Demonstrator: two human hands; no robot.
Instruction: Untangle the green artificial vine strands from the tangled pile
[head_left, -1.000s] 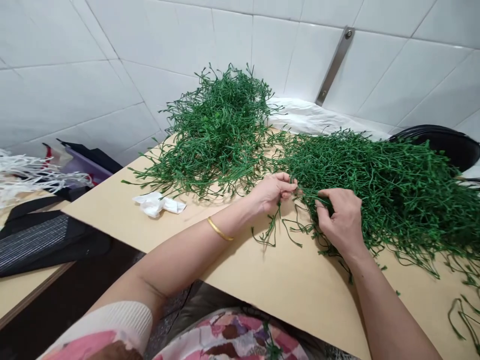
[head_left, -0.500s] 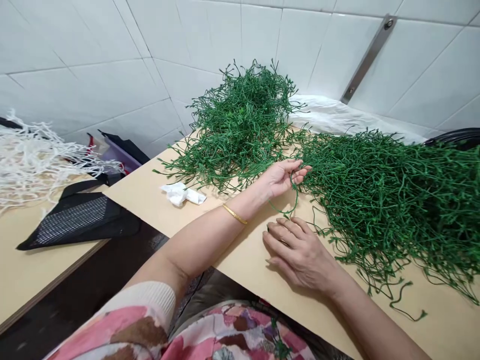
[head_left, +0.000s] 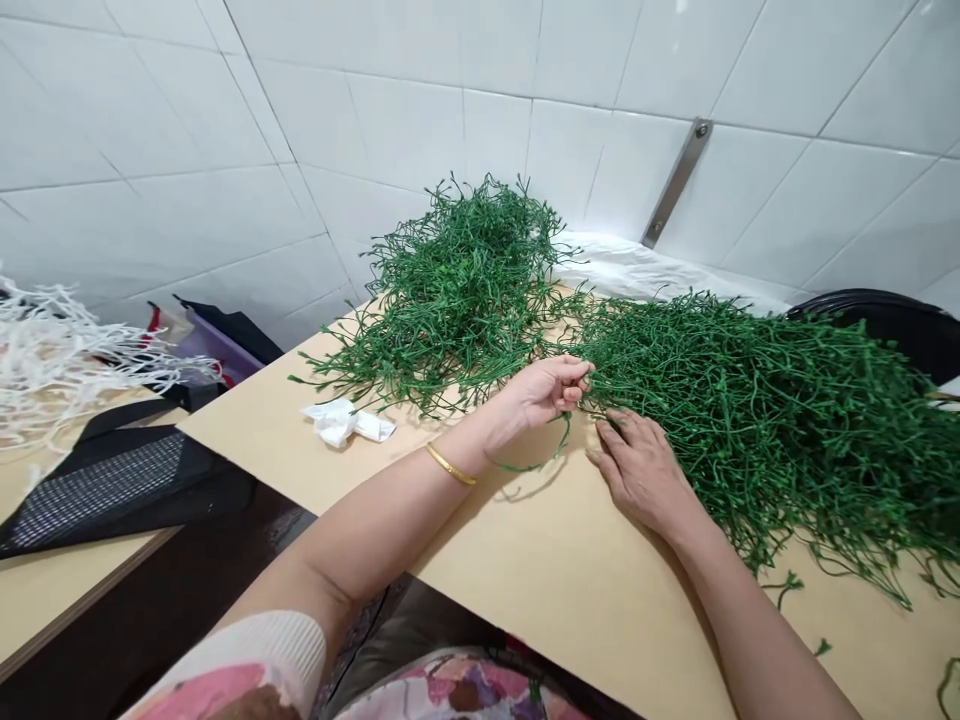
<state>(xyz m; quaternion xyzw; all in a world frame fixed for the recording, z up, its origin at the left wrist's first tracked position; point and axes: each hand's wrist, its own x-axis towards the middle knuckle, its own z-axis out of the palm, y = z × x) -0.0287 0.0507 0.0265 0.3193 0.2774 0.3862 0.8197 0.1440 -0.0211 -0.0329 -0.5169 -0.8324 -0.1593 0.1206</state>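
My left hand (head_left: 559,390), with a gold bangle at the wrist, is closed in a pinch. A thin green cord (head_left: 555,455) hangs from it in a loop above the table. My right hand (head_left: 645,470) lies palm down on the wood, its fingers stretched out and slightly apart. Its fingertips touch the near left edge of a big heap of knotted green cords (head_left: 757,400). A second heap of green cords (head_left: 465,290) stands behind my left hand.
A crumpled white tissue (head_left: 349,423) lies on the wooden table (head_left: 570,590). White plastic sheeting (head_left: 637,262) runs along the tiled wall. To the left, another table bears white cords (head_left: 67,350) and a black mesh bag (head_left: 112,480). A round black object (head_left: 889,315) stands behind the right heap.
My right hand has moved away from my left hand, forward and right to the heap's edge. My left fingers have closed more tightly around the cord. The view has tilted up slightly.
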